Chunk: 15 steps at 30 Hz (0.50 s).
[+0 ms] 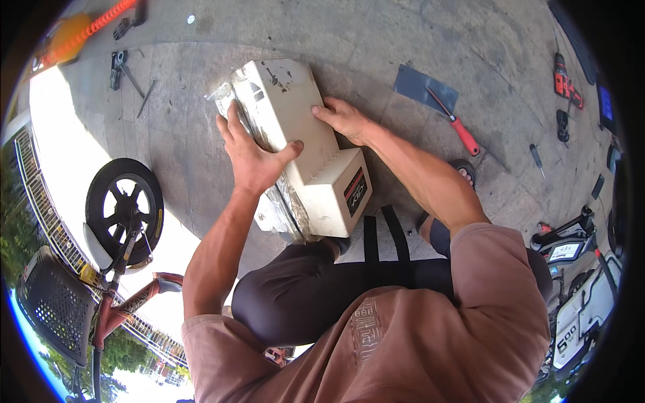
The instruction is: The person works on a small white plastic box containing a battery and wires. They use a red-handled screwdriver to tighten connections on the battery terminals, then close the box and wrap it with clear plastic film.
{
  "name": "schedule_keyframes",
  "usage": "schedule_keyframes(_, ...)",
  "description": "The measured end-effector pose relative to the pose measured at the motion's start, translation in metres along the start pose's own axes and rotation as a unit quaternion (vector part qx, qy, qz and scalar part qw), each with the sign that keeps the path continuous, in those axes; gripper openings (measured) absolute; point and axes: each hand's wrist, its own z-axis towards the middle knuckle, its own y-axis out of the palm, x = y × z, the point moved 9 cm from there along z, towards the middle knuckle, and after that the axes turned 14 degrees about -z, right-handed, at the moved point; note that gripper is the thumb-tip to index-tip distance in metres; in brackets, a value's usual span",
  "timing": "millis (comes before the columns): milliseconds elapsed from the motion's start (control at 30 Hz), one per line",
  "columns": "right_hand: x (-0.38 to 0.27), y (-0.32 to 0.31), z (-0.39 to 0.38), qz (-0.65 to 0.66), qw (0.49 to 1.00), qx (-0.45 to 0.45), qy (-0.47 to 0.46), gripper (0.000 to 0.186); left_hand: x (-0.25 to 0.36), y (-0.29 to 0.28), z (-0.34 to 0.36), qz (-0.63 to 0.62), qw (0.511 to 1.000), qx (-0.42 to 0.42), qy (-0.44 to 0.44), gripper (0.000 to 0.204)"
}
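Note:
A cream L-shaped plastic case (292, 101) rests on the pavement in front of my bent legs, its lower end close by my left knee. Clear wrinkled tape (293, 205) runs along its left side over a dark seam. My left hand (255, 158) grips that taped side, fingers spread along the edge and thumb on the upper face. From the right, my right hand (346, 121) holds the opposite edge, with its thumb on top and the other fingers partly hidden beside the case. A dark label (355, 191) marks the stepped end.
To the right lie a red-handled screwdriver (463, 136), a grey sheet (410, 86), a red-black power drill (566, 82) and a small screwdriver (535, 156). Several tools, including a ratchet (122, 64), lie at upper left. A bicycle wheel (124, 213) stands at left.

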Motion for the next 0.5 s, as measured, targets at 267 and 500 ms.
schedule_keyframes(267,-0.015,0.027,-0.005,0.053,0.998,0.004,-0.032,0.093,-0.042,-0.027,0.020,-0.304,0.949,-0.085,-0.022,0.125)
schedule_keyframes(500,-0.029,0.087,-0.003,0.200,0.977,-0.009,-0.066,0.116,-0.096,-0.054,0.032,-0.466,0.877,-0.111,-0.040,0.123)
